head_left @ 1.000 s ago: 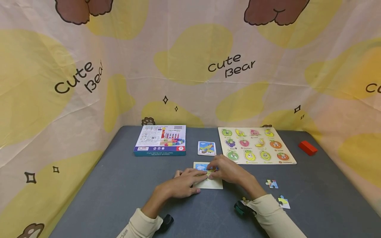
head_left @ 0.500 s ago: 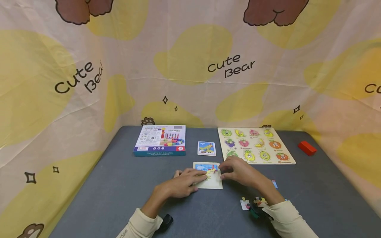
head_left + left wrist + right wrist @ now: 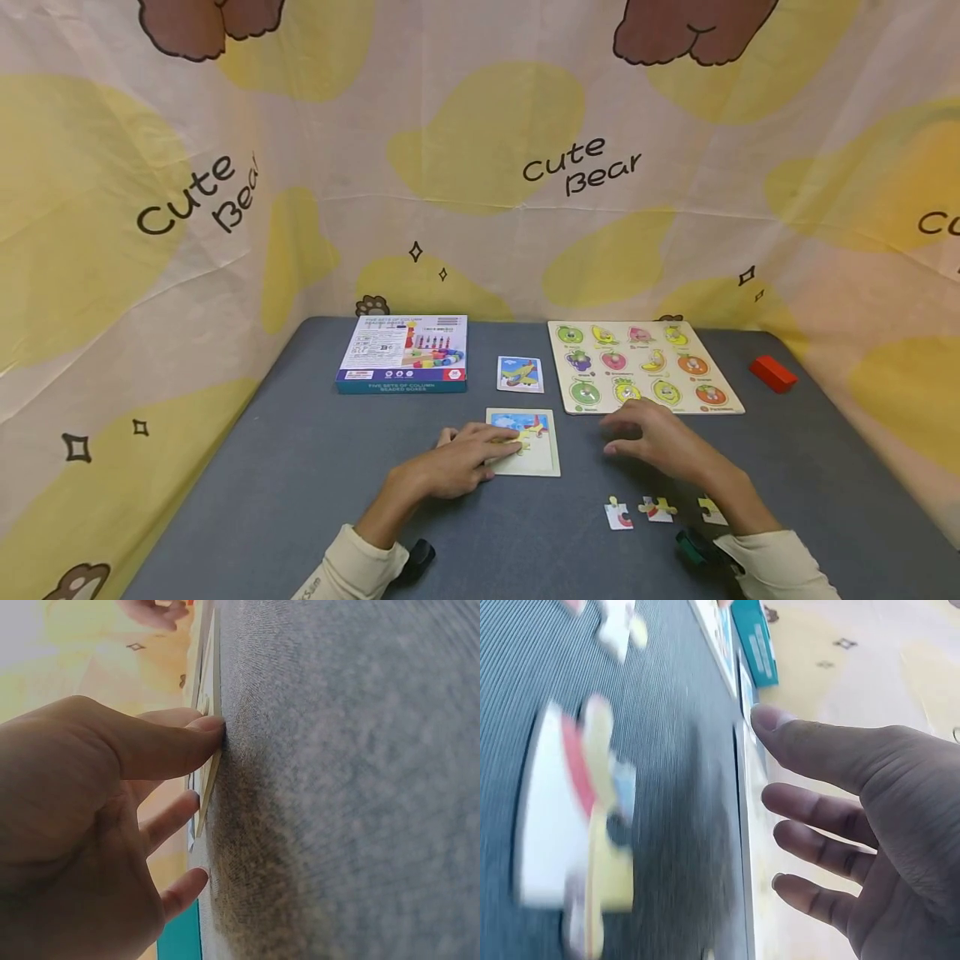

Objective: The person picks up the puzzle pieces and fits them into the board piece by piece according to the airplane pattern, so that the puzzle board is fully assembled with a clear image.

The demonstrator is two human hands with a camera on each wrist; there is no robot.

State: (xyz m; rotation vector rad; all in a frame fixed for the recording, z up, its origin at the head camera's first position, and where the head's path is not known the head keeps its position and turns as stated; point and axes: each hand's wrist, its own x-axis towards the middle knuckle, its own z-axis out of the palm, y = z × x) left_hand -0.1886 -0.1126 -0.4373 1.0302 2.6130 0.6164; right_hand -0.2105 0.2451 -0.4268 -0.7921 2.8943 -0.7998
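My left hand (image 3: 453,461) rests over the left side of a small puzzle board (image 3: 538,463), fingers straight and pressing on it. In the left wrist view the thumb (image 3: 172,750) meets the board's edge. Blue sky pieces with a red and yellow part fill the board's upper portion; its lower portion is bare. My right hand (image 3: 667,442) hovers in front of the fruit board, fingers loosely bent and holding nothing. Below it lie loose jigsaw pieces (image 3: 657,510), one (image 3: 712,511) partly covered by the wrist. A blurred piece (image 3: 555,825) looms large in the right wrist view.
A picture card (image 3: 520,375) with a yellow airplane lies behind the puzzle board. Beyond stand a flat beaded-toy box (image 3: 401,354) on the left and a fruit puzzle board (image 3: 645,367) on the right. A red block (image 3: 774,374) sits at far right.
My right hand has left the puzzle board and moved right, its forearm covering one loose piece and uncovering others. A red and yellow piece shows in the board. My left hand has stayed.
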